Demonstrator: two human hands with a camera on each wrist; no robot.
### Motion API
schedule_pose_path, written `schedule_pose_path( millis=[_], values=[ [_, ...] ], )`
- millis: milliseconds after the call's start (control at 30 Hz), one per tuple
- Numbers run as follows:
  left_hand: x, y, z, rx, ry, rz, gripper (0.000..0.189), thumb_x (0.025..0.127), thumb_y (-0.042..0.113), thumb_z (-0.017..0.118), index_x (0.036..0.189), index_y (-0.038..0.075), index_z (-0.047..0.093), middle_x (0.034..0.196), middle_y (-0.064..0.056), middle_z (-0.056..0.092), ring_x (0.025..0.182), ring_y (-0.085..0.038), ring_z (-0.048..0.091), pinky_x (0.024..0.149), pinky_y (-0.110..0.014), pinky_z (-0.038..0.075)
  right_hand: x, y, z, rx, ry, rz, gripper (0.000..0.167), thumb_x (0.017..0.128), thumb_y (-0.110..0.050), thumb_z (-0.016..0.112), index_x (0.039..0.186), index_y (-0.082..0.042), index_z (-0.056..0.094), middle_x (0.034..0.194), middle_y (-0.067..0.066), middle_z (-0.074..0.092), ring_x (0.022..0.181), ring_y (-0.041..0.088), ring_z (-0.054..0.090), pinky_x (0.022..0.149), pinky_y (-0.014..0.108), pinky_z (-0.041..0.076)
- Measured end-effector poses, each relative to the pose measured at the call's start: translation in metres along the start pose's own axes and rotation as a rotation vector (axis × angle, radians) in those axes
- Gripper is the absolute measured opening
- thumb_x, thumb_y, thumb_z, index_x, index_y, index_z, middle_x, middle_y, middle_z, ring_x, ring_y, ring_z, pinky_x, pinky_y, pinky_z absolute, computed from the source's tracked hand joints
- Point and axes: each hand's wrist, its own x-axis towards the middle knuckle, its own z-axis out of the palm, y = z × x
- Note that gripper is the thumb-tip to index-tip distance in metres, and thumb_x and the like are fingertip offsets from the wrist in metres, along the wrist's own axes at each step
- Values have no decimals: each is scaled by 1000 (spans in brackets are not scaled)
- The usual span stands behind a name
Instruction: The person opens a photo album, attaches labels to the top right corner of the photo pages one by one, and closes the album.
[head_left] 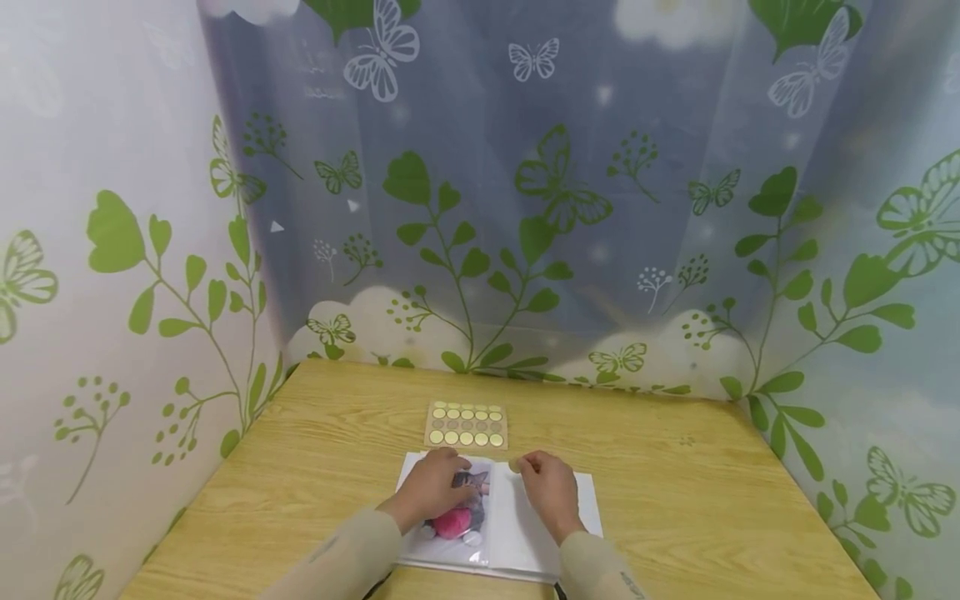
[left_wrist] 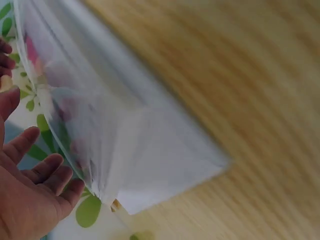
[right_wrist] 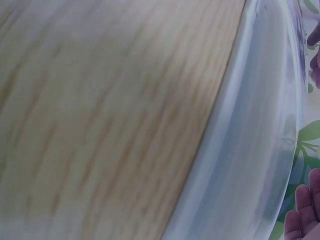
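Observation:
An open photo album (head_left: 517, 533) with clear sleeves lies on the table. Its left page shows a photo (head_left: 453, 525) with grey and bright pink shapes; the right page looks white. My left hand (head_left: 433, 489) rests over that left page, fingers spread and relaxed, and the left wrist view shows them at the sleeves' edge. Above the top of the right page, my right hand (head_left: 553, 492) pinches a small round gold sticker (head_left: 514, 465) between thumb and forefinger. Beyond the album lies a sheet of round stickers (head_left: 467, 427), gold rows with a brown row between.
The wooden table (head_left: 675, 483) extends to both sides of the album. Behind it and at the sides hang curtains (head_left: 555, 275) printed with green leaves and butterflies.

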Motion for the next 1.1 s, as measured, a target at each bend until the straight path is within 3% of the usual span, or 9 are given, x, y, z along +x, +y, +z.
schedule_pose_path(
  millis=[200,367,600,900,1100],
  values=[
    [-16,-3,1,105,-55,5,59,84,47,75,125,6,66,134,-24,53,123,-41,52,104,-55,41,-1,1,3,-9,7,-29,12,93,-17,66,90,-9,74,80,0,69,68,12,56,62,31,48],
    [-26,-6,-2,123,-60,18,70,83,52,74,131,3,61,138,-26,49,128,-42,47,107,-57,37,0,1,6,-18,21,-42,11,92,-18,68,89,-9,75,80,0,69,69,12,57,63,32,48],
    [-41,-10,-8,125,-71,40,75,77,52,78,132,4,61,140,-25,48,130,-41,45,106,-59,38,1,-2,9,-13,2,-49,11,92,-17,68,88,-9,74,79,-1,68,69,13,57,64,34,49],
    [-54,-17,-11,60,-160,-28,87,72,57,79,140,9,55,149,-23,40,133,-43,42,105,-60,40,1,-4,12,-23,-3,-59,11,92,-17,68,88,-8,74,79,0,68,69,14,58,64,34,49],
    [-57,-18,-13,34,-182,-47,87,73,55,81,142,10,54,152,-23,36,136,-43,39,103,-62,40,4,-6,17,-34,-6,-70,11,92,-18,68,88,-9,74,79,0,68,70,14,58,65,35,50]
  ],
)
